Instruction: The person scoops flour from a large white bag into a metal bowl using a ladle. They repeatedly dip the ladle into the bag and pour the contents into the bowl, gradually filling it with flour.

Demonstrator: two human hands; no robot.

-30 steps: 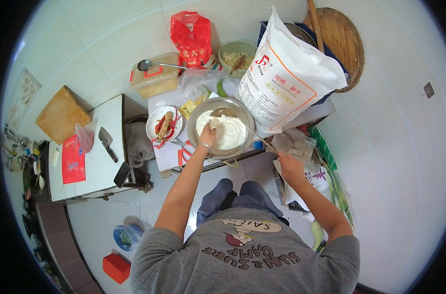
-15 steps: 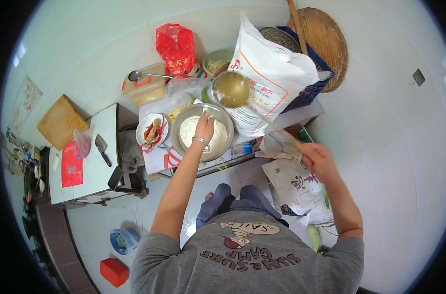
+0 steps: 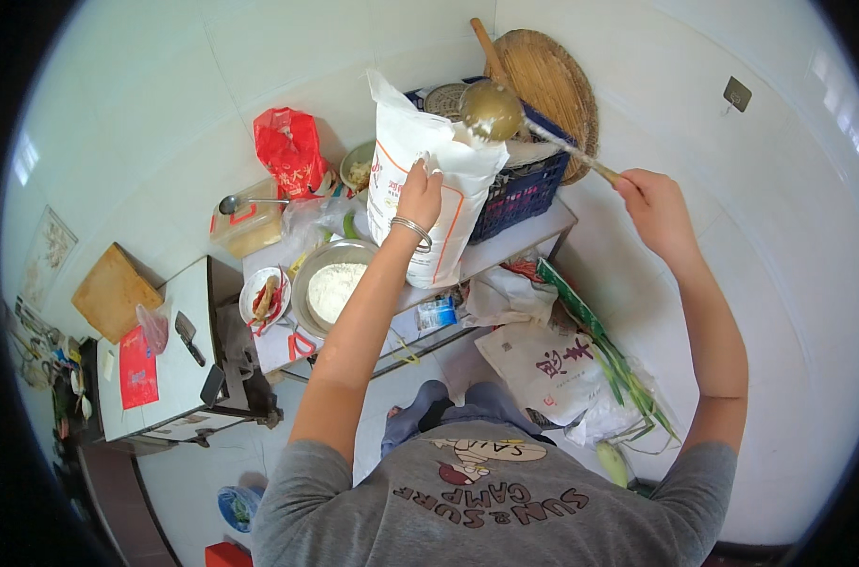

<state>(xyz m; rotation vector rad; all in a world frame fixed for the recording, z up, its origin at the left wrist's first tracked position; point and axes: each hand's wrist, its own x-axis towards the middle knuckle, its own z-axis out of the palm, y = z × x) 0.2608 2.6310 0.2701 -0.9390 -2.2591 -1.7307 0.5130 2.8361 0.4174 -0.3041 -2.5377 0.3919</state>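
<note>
white flour sack [image 3: 420, 189] gripped by left hand [image 3: 418, 196]; right hand [image 3: 654, 203] holds ladle [image 3: 492, 111].

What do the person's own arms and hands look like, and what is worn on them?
Both forearms are bare. Short grey sleeves of a T-shirt cover only the upper arms. The left hand has a thin silver bangle around the wrist. The right hand has no glove, and no ring or watch is visible.
</note>
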